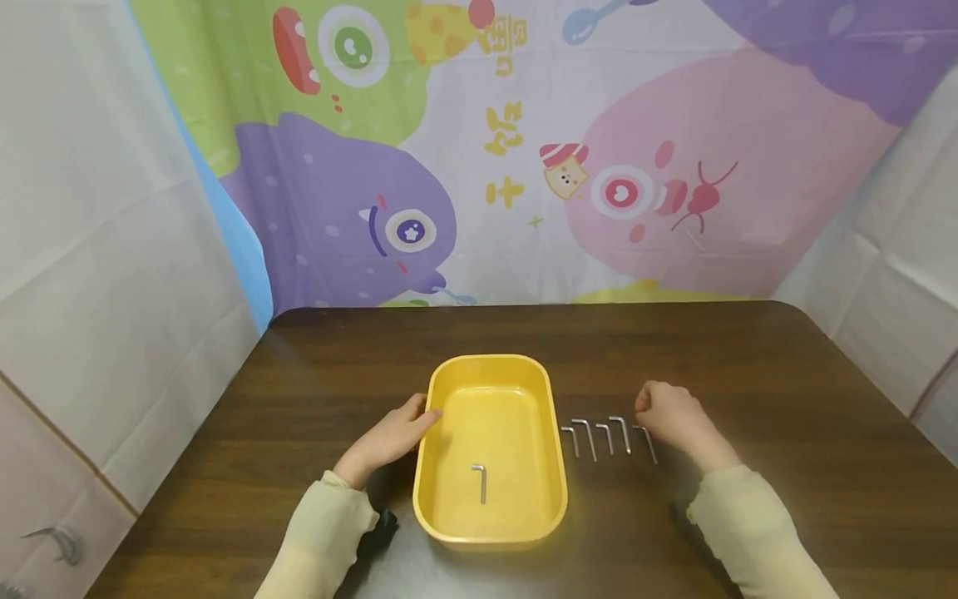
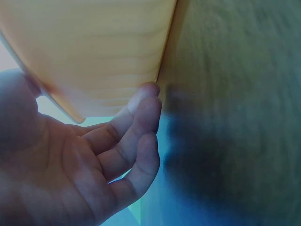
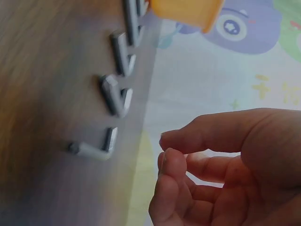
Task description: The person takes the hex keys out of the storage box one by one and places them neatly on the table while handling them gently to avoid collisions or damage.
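Note:
A yellow tray stands on the table with one silver Allen key lying inside it. My left hand grips the tray's left side, its thumb over the rim and its fingers along the outer wall, as the left wrist view shows. To the right of the tray, several Allen keys lie in a row. Beside the rightmost Allen key is my right hand. In the right wrist view its thumb and forefinger tips almost meet, with the other fingers curled and nothing held; the nearest key lies apart from them.
The dark wooden table reaches back to a cartoon-printed cloth hanging behind it. Pale cloth or wall panels rise at the left and right sides.

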`<state>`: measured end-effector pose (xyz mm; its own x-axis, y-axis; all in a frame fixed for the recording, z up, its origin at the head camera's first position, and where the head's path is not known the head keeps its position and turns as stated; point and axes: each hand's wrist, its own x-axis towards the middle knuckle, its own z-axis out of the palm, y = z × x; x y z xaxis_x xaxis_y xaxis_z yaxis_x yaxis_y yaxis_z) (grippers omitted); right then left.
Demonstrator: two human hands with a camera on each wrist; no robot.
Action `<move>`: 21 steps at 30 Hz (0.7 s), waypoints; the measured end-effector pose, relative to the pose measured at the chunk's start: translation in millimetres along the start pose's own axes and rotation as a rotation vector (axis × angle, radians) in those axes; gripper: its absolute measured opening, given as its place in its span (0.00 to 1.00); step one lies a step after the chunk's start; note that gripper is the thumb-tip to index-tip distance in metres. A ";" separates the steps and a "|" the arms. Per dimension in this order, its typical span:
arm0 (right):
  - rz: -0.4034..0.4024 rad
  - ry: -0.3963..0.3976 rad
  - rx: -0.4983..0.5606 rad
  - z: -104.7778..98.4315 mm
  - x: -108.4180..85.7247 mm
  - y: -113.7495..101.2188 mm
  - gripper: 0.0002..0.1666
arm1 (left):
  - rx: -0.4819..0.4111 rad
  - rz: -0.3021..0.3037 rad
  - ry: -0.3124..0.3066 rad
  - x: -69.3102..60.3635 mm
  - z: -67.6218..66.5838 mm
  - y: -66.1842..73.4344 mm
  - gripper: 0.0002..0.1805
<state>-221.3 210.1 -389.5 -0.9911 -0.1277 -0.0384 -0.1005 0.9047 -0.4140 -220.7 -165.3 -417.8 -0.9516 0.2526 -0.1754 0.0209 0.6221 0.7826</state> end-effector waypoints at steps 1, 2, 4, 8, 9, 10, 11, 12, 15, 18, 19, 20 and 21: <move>-0.009 0.007 0.003 -1.3 -1.0 -3.0 0.04 | 0.001 0.001 -0.002 -0.2 -0.3 0.2 0.26; -0.012 0.017 0.005 -2.1 -2.0 -6.1 0.04 | 0.004 0.002 -0.004 -0.3 -0.4 0.4 0.26; -0.016 0.036 0.013 -3.1 -3.6 -12.7 0.04 | 0.009 0.002 -0.010 -0.3 -0.7 0.5 0.27; -0.045 0.072 0.029 -2.8 -5.4 -25.0 0.04 | 0.023 0.001 -0.014 -0.4 -1.2 1.0 0.26; -0.055 0.080 0.032 -2.4 -5.8 -27.6 0.04 | 0.024 0.001 -0.016 -0.3 -1.3 1.1 0.25; -0.066 0.088 0.034 -2.2 -6.4 -30.1 0.04 | 0.027 0.002 -0.018 -0.2 -1.2 1.3 0.25; -0.077 0.095 0.037 -2.2 -7.3 -32.6 0.04 | 0.026 0.004 -0.019 -0.3 -1.2 1.6 0.24; -0.085 0.098 0.042 -2.0 -8.4 -34.9 0.04 | 0.028 0.005 -0.020 -0.4 -1.1 1.9 0.23; -0.106 0.113 0.048 -1.7 -11.6 -42.1 0.04 | 0.036 0.005 -0.022 -0.3 -0.6 2.1 0.21; -0.145 0.129 0.052 0.0 -14.6 -50.9 0.03 | 0.037 0.001 -0.020 -0.9 -0.5 2.0 0.21; -0.163 0.140 0.051 0.8 -15.4 -54.4 0.02 | 0.037 0.000 -0.019 -0.9 -0.4 1.6 0.21; -0.181 0.148 0.051 1.9 -16.3 -57.8 0.02 | 0.039 0.000 -0.019 -1.0 -0.4 1.2 0.21; -0.200 0.157 0.049 3.3 -17.0 -61.4 0.02 | 0.039 0.000 -0.019 -1.2 -0.5 1.1 0.21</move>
<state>-198.0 155.4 -366.4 -0.9536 -0.2342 0.1893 -0.2958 0.8463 -0.4431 -219.6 -165.3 -416.4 -0.9456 0.2660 -0.1871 0.0328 0.6505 0.7588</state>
